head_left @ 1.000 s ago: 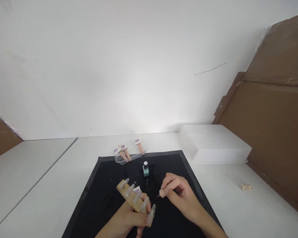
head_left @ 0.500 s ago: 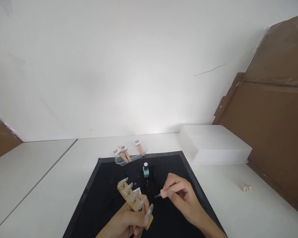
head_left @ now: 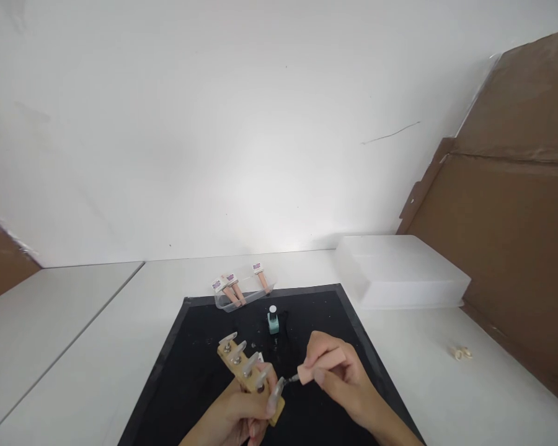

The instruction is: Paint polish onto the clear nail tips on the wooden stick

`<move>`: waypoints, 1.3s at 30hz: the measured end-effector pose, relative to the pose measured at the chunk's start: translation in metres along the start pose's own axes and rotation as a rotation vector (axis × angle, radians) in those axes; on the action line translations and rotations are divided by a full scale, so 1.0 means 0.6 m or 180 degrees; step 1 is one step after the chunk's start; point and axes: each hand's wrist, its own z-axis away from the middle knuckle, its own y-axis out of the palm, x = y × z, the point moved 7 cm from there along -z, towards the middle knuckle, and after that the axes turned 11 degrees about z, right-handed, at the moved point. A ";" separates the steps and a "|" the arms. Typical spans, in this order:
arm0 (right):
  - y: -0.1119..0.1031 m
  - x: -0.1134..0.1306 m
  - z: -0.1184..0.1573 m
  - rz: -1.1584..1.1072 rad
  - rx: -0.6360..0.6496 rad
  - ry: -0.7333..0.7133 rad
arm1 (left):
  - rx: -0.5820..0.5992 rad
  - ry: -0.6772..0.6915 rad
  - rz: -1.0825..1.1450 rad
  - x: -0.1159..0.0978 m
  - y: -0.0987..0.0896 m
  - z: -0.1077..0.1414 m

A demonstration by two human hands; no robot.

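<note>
My left hand (head_left: 235,412) is closed around a wooden nail tip holder (head_left: 239,370), with several clear false nail tips standing along it on small round mounts. The left thumb rests by the nearest nail tip (head_left: 276,395). A small white patch shows behind the holder; I cannot make out what it belongs to. In my right hand (head_left: 341,378) is a nail polish brush (head_left: 323,364), pinched by its pink cap. Its dark bristles point left and meet the upper end of the nearest nail tip, though contact is hard to confirm.
A teal polish bottle (head_left: 273,321) stands on the black mat (head_left: 186,365). Behind it, a clear tray (head_left: 248,297) holds several pink tubes with white labels. A white plastic bin (head_left: 404,272) sits at right, near small cream rings (head_left: 462,353). Brown cardboard (head_left: 502,204) walls the right side.
The brush in my right hand has come left and slightly down to the nearest nail tip. The holder in my left hand has shifted slightly to the left.
</note>
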 end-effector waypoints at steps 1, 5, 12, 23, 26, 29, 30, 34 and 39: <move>0.004 0.002 0.001 -0.0029 0.0117 -0.0014 | 0.0005 -0.0014 0.0010 0.000 0.000 0.000; 0.016 0.005 0.001 0.0121 0.0388 0.0054 | -0.0022 -0.0052 0.0045 0.003 -0.004 -0.003; -0.006 -0.015 -0.002 0.0149 -0.0086 0.0321 | -0.0203 -0.0019 0.0090 0.001 -0.014 0.001; 0.001 -0.022 -0.002 0.0032 0.0063 0.0626 | -0.0142 -0.0023 0.0053 0.000 -0.011 0.002; -0.004 -0.024 -0.003 -0.0203 -0.0026 0.0601 | -0.0045 -0.0056 0.0048 0.002 -0.009 0.002; 0.008 -0.005 -0.004 -0.0286 0.0280 0.0304 | -0.0002 -0.0029 0.0045 -0.002 -0.006 0.000; 0.013 -0.001 -0.003 -0.0240 0.0384 0.0257 | -0.0006 -0.0042 0.0044 -0.002 -0.006 -0.001; 0.013 -0.010 -0.002 0.0006 0.0358 0.0494 | -0.0008 -0.0059 0.0030 0.000 -0.007 -0.003; -0.005 -0.021 -0.003 -0.0025 0.0000 0.0518 | 0.0026 -0.0041 -0.0001 0.003 -0.010 -0.002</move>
